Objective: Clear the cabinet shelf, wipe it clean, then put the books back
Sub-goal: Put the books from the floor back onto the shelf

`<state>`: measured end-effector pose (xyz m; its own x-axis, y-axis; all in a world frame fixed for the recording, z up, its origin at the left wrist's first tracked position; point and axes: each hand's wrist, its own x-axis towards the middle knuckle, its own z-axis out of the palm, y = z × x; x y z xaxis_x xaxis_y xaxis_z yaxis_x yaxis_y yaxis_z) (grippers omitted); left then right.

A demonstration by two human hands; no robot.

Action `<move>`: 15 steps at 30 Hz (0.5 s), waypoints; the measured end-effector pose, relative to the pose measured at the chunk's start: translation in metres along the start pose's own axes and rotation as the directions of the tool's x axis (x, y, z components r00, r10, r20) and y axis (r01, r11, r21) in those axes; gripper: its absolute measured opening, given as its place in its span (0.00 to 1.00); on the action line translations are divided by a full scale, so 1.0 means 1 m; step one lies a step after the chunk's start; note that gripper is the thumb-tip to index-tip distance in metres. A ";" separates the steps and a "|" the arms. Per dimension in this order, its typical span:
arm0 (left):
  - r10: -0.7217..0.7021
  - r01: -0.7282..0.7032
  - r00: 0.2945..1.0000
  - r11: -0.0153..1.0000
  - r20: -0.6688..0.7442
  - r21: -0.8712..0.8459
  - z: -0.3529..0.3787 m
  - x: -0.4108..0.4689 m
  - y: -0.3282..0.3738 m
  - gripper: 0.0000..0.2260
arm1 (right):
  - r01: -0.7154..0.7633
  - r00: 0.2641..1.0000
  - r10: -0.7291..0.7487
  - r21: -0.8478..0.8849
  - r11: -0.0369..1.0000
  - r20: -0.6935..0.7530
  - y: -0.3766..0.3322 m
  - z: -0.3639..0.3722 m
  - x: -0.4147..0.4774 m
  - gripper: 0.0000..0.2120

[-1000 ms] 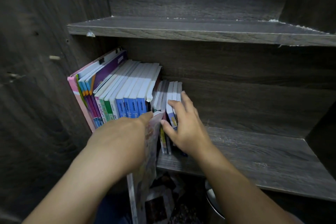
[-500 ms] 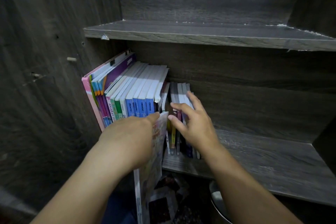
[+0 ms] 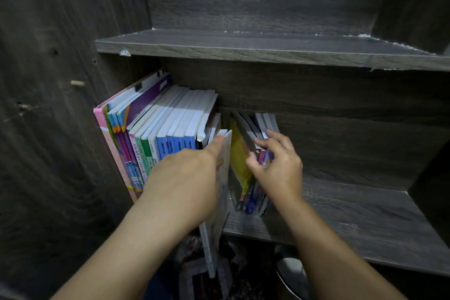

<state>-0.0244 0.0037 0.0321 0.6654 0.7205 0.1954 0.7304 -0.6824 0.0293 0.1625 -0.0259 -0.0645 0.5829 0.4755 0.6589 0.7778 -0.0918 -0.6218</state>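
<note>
On the lower shelf [image 3: 365, 221], in the head view, a tall row of books [image 3: 170, 129] stands packed against the cabinet's left wall [image 3: 60, 129]. Just right of that row, the left hand [image 3: 185, 178] holds a thin pale book [image 3: 222, 192] on edge. The book's far corner is at the row's right end and its near end hangs out past the shelf front. Most of this hand's fingers are hidden under its back, so the grip is judged from that unsupported overhang.

Further right of the row, the right hand [image 3: 275, 165] curls over the tops of a small clump of books [image 3: 253, 192], thumb on its yellow face, holding it tilted away from the row. A dark gap lies between row and clump.

The thin book's long axis runs front to back, straight into that gap, and the left hand is the nearer. Whether the book is going in or coming out I cannot tell.
</note>
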 end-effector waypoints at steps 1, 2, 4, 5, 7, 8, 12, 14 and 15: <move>0.001 -0.001 1.000 1.000 -0.017 -0.004 0.002 0.003 0.002 0.38 | 0.001 1.000 -0.001 0.001 1.000 0.004 0.000 0.000 0.000 0.14; -0.005 0.005 0.999 1.000 -0.036 -0.002 0.003 0.007 0.005 0.37 | 0.006 1.000 -0.006 0.004 1.000 0.006 0.000 -0.001 0.000 0.14; -0.064 0.064 0.995 0.998 -0.072 -0.007 0.010 0.017 0.014 0.36 | 0.018 1.000 -0.018 0.015 1.000 0.019 0.001 -0.002 0.001 0.13; -0.107 0.106 0.990 0.994 -0.092 -0.018 0.014 0.023 0.019 0.36 | 0.021 0.999 -0.022 0.023 1.000 0.039 0.002 -0.003 0.002 0.13; -0.163 0.166 0.977 0.986 -0.140 0.007 0.031 0.032 0.030 0.36 | 0.028 0.996 -0.031 0.029 0.999 0.087 0.003 -0.006 0.002 0.13; -0.170 0.176 0.968 0.984 -0.184 0.011 0.042 0.036 0.034 0.35 | 0.037 0.993 -0.040 0.029 0.999 0.110 0.004 -0.008 0.002 0.14; -0.172 0.159 0.944 0.985 -0.281 -0.067 0.073 0.039 0.043 0.34 | 0.069 0.954 -0.084 0.060 0.996 0.288 0.005 -0.020 0.003 0.20; -0.167 0.171 0.961 0.985 -0.218 -0.002 0.082 0.035 0.047 0.34 | 0.051 0.925 -0.082 0.094 0.994 0.372 0.003 -0.026 0.001 0.25; -0.161 0.174 0.969 0.983 -0.188 0.053 0.086 0.033 0.049 0.34 | 0.041 0.914 -0.077 0.099 0.994 0.399 0.003 -0.028 -0.001 0.28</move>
<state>0.0461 0.0046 -0.0448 0.4980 0.7850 0.3685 0.8420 -0.5394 0.0112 0.1707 -0.0509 -0.0548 0.3789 0.7905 0.4811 0.7738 0.0145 -0.6332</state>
